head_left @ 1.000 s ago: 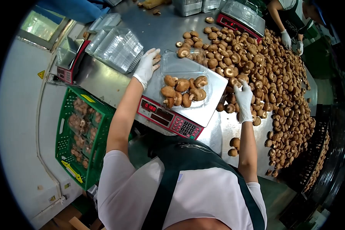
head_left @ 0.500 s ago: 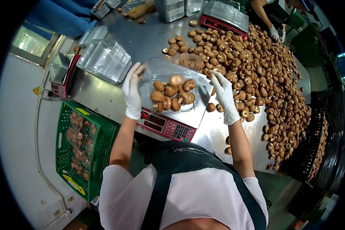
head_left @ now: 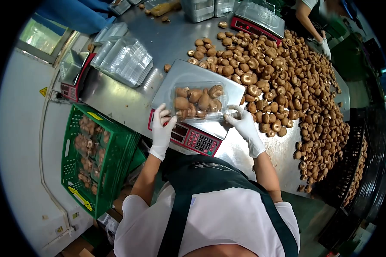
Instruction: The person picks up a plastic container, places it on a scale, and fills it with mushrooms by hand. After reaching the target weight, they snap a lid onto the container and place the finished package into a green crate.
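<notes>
A clear plastic clamshell box (head_left: 201, 84) with several brown shiitake mushrooms (head_left: 194, 103) inside lies on the metal pan (head_left: 169, 81) of a red digital scale (head_left: 197, 141). Its lid is down over the mushrooms. My left hand (head_left: 162, 132), in a white glove, is at the near left corner of the box, thumb and fingers apart, the thumb beside the edge. At the near right corner my gloved right hand (head_left: 246, 128) pinches the box's rim between thumb and fingers.
A large heap of shiitake mushrooms (head_left: 287, 81) covers the table's right side. Stacked empty boxes (head_left: 126, 62) stand left, above a green crate (head_left: 101, 162) of packed boxes. Another scale (head_left: 255, 30) is at the back; a co-worker's gloved hand (head_left: 326, 48) is by the heap.
The lid, raised before, is now down over the mushrooms. Both hands have come nearer my body, to the box's front corners. The co-worker's hand has shifted.
</notes>
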Action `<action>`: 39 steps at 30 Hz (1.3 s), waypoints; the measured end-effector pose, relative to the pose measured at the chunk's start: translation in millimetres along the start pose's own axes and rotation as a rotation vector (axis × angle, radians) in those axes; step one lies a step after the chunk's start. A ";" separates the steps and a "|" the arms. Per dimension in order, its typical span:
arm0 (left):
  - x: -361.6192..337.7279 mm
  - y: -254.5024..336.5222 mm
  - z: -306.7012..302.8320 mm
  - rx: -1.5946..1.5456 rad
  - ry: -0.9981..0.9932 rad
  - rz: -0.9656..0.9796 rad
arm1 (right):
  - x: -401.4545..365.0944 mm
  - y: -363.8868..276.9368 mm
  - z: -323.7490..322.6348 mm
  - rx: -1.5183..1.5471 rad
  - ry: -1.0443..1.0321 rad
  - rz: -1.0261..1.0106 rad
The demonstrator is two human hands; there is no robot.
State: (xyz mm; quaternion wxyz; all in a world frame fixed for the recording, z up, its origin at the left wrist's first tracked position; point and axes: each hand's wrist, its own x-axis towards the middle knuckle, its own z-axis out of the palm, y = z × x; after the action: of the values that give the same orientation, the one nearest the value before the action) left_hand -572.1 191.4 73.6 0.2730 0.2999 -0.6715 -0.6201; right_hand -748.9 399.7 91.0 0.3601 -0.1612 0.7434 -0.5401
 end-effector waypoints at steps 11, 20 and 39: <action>10.3 0.2 -6.7 -0.228 -0.218 -0.488 | 13.2 9.8 2.4 0.249 -0.068 0.091; 1.5 -26.4 -19.1 0.088 -0.329 -0.008 | -2.0 47.7 8.9 -0.121 0.083 -0.509; -42.6 -20.3 -119.0 0.394 0.092 0.655 | 6.3 -14.1 110.1 -0.491 0.091 -1.310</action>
State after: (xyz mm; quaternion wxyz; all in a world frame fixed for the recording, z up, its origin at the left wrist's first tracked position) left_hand -454.3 142.3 63.3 0.4234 0.1436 -0.8252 -0.3452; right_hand -677.3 315.0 84.4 -0.1178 -0.6301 0.6079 -0.4686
